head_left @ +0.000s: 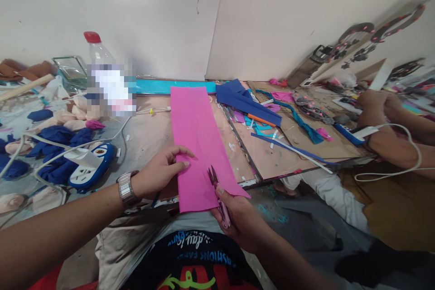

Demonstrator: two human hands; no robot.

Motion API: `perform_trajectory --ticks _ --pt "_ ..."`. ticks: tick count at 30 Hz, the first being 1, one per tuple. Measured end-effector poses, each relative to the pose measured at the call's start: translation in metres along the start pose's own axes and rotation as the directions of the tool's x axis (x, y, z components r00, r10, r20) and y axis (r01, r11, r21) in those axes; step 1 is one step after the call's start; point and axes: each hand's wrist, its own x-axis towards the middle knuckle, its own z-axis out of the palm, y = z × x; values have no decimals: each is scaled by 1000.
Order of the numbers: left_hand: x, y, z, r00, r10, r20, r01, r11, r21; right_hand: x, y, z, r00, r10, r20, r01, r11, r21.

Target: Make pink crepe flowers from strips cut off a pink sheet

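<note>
A long strip of bright pink, cloth-like material [195, 131] lies across the table and hangs over its near edge towards my lap. My left hand [166, 170] pinches the left edge of this pink strip, thumb on top and the lower fingers hidden beneath it. In my right hand [238, 210] is a pair of small snips [217, 186] with pinkish handles. Their dark, pointed blades are slightly parted and lie over the near right part of the strip, pointing away from me. Some right fingers are behind the handles, close to the strip's lower edge.
Blue power strip [91, 167], cables and blue and cream fabric pieces [54, 138] crowd the left. A bottle [98, 52] stands behind. Blue cloth [244, 99], scraps and cardboard [306, 142] lie right. Another person's arms [397, 131] rest at far right.
</note>
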Motion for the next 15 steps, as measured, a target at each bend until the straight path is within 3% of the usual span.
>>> perform_trajectory --ticks 11,15 --pt "-2 5 2 1000 -2 -29 -1 996 -92 -8 -1 0 995 73 68 -71 997 -26" --pt "-2 4 1 1000 -7 -5 6 996 -89 -4 -1 -1 997 58 41 -59 998 27"
